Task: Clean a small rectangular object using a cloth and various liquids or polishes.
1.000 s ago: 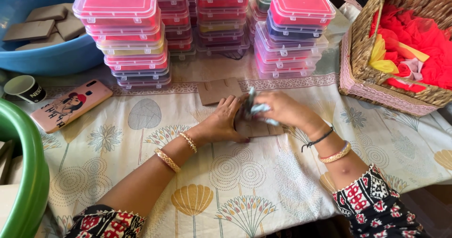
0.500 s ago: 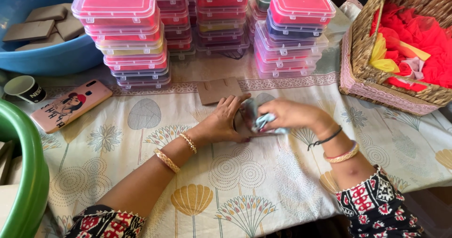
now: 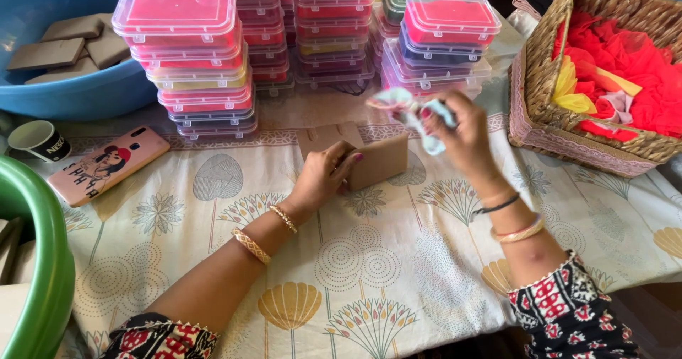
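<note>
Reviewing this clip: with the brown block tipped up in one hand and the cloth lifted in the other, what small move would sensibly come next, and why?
Probably bring the pale cloth down onto the brown block and wipe it. The left hand holds the block on edge on the tablecloth, its broad face exposed, while the right hand holds the bunched cloth raised just above it, apart from it.

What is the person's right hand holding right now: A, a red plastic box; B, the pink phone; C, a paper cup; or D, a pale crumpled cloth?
D: the right hand is raised above the table, gripping a pale crumpled cloth, while the left hand steadies a brown block on the tablecloth.
</note>
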